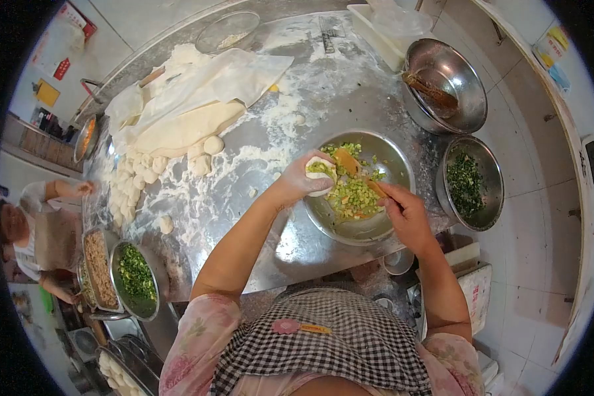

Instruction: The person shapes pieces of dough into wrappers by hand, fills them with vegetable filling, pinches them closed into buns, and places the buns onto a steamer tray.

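Observation:
My left hand [302,177], dusted with flour, cups a round dough wrapper [321,187] with some green filling on it, at the left rim of a steel bowl. In my right hand [407,216] is the handle of a wooden spatula [347,160], its blade over the bowl near the wrapper. Chopped pale green filling [351,198] with orange bits lies in the steel bowl [398,173] beneath both hands.
Dough pieces [137,173] and a large dough slab [188,129] under cloth lie left on the floured table [244,198]. Bowls of dark greens [465,185] and an empty-looking steel bowl [465,72] stand right. More greens [136,277] and a person [43,231] are left.

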`<state>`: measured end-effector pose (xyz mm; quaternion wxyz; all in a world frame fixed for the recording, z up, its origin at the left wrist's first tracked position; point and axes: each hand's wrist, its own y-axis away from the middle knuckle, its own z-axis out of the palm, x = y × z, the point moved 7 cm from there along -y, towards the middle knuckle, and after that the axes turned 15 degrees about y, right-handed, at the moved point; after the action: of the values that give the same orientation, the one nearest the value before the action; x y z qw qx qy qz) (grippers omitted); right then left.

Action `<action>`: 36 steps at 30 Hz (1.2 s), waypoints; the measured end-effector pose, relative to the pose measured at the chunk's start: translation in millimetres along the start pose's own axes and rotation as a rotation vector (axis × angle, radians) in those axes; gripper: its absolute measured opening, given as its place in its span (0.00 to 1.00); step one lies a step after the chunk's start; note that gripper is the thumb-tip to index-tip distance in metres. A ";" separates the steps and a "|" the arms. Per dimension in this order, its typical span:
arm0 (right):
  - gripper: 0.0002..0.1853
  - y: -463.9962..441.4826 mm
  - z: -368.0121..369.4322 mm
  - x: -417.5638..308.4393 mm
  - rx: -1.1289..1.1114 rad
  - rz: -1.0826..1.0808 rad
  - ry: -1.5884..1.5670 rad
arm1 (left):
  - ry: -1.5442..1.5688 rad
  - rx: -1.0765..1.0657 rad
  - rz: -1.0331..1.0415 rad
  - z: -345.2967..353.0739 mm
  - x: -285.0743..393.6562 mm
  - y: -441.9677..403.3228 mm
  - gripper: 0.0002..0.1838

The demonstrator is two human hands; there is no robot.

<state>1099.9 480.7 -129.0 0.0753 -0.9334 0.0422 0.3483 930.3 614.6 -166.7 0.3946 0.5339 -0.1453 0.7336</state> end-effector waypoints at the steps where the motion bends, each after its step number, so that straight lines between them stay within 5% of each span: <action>1: 0.21 1.2 0.8 -0.9 0.017 0.012 -0.041 | -0.009 0.004 0.020 -1.7 0.4 -1.1 0.22; 4: 0.21 2.9 7.1 -2.5 -0.034 0.052 0.210 | -0.312 0.071 0.100 -11.7 -1.7 -5.0 0.22; 7: 0.20 3.5 0.3 5.6 0.066 0.164 0.128 | -0.339 0.104 0.122 -11.8 2.6 -1.6 0.23; 10: 0.19 1.9 6.2 -17.2 -0.074 0.033 0.230 | -0.328 0.113 0.165 -10.3 -1.0 -3.5 0.22; 13: 0.20 -0.5 4.3 11.4 -0.169 0.232 0.739 | -0.238 0.113 0.131 -12.1 -4.0 -1.9 0.22; 16: 0.18 0.6 6.1 0.6 0.148 -0.094 0.782 | -0.135 0.088 0.172 -8.6 -5.0 4.1 0.23; 22: 0.13 -11.0 47.4 -32.6 0.062 0.321 -0.826 | 0.326 0.030 0.179 35.9 4.5 25.1 0.22; 32: 0.10 -21.1 35.1 -56.0 0.063 0.270 -0.631 | 0.214 -0.084 0.295 46.7 32.9 48.7 0.21; 36: 0.12 -20.9 19.1 -86.6 0.048 0.042 -0.325 | 0.380 0.015 0.057 46.6 22.6 53.5 0.31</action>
<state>1025.0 506.8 -84.1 0.0963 -0.8615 0.0573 0.4952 919.4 560.0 -117.3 0.3897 0.3845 -0.0778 0.8332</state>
